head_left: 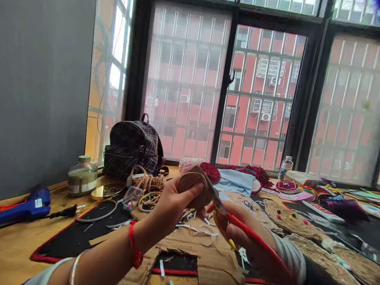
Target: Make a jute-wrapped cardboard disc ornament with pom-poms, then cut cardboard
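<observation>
My left hand [175,198] is closed on a round brown disc [192,186] wound with twine, its thumb pressed on the front face. In my right hand [246,225] are scissors with red handles [252,233]; the fingers are wrapped round them. The scissor blades [212,192] point up and left and lie against the right edge of the disc. Below both hands is a sheet of brown cardboard [219,265] with a rectangular cut-out.
A blue glue gun [26,206] and glass jar [82,177] stand left. Behind are a plaid backpack [133,148], coiled rope [150,182] and dark red yarn [210,172]. Woven twine rounds [289,219] lie right, a water bottle [285,167] near the window.
</observation>
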`<state>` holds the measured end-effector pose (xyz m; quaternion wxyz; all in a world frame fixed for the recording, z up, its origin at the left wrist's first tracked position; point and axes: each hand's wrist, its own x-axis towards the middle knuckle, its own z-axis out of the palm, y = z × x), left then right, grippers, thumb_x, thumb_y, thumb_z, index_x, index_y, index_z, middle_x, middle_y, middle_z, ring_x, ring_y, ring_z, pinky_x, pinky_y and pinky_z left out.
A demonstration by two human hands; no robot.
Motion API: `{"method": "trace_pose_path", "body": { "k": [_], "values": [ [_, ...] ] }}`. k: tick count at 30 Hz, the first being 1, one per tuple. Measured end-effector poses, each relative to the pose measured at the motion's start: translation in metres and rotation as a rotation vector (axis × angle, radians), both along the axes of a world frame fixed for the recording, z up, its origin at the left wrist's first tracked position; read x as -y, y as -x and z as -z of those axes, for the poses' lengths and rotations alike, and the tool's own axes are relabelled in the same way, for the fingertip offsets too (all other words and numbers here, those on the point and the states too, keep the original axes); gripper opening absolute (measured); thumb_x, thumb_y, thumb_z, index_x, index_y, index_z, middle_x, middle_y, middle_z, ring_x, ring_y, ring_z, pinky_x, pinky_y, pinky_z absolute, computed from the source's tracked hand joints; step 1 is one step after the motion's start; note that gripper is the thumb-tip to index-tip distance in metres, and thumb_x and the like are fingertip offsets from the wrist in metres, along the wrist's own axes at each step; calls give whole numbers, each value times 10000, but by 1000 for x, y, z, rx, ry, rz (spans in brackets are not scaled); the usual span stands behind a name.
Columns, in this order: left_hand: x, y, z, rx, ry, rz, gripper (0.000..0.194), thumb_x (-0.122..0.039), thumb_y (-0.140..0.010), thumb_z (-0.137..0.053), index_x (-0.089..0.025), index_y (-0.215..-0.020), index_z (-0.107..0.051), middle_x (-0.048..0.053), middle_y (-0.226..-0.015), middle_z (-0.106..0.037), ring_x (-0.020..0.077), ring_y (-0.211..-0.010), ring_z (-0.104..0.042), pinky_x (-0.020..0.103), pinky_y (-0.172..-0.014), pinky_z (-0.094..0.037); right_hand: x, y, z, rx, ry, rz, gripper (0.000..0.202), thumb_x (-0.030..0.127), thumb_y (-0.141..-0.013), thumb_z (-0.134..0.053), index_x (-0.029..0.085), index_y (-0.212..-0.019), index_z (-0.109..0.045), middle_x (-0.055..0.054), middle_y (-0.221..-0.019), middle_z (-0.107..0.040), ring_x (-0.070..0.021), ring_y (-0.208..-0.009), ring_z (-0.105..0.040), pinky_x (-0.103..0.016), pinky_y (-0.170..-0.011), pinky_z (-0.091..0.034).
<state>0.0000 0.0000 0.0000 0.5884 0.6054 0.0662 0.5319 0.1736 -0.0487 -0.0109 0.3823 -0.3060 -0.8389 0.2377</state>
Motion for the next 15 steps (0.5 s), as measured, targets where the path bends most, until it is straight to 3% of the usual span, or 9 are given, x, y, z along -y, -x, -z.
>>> {"method": "trace_pose_path", "body": {
  "k": [11,15],
  "values": [
    [2,-4,3,37,-10,-70,154,-251,-725,-662,-128,-685,-578,-7,-536,-593,94,-388,-521,208,-376,-471,-1,3,5,-20,-88,42,555,649,-793,-379,165,-973,-581,-51,-827,-576,-189,-736,-508,-300,-706,-389],
    [3,-5,4,69,-1,-65,160,-260,-715,-674,-131,-689,-584,-8,-536,-600,100,-388,-530,211,-371,-475,3,7,5,-58,-79,105,556,649,-794,-381,160,-953,-591,-28,-722,-533,-171,-674,-479,-284,-658,-383]
  ]
}}
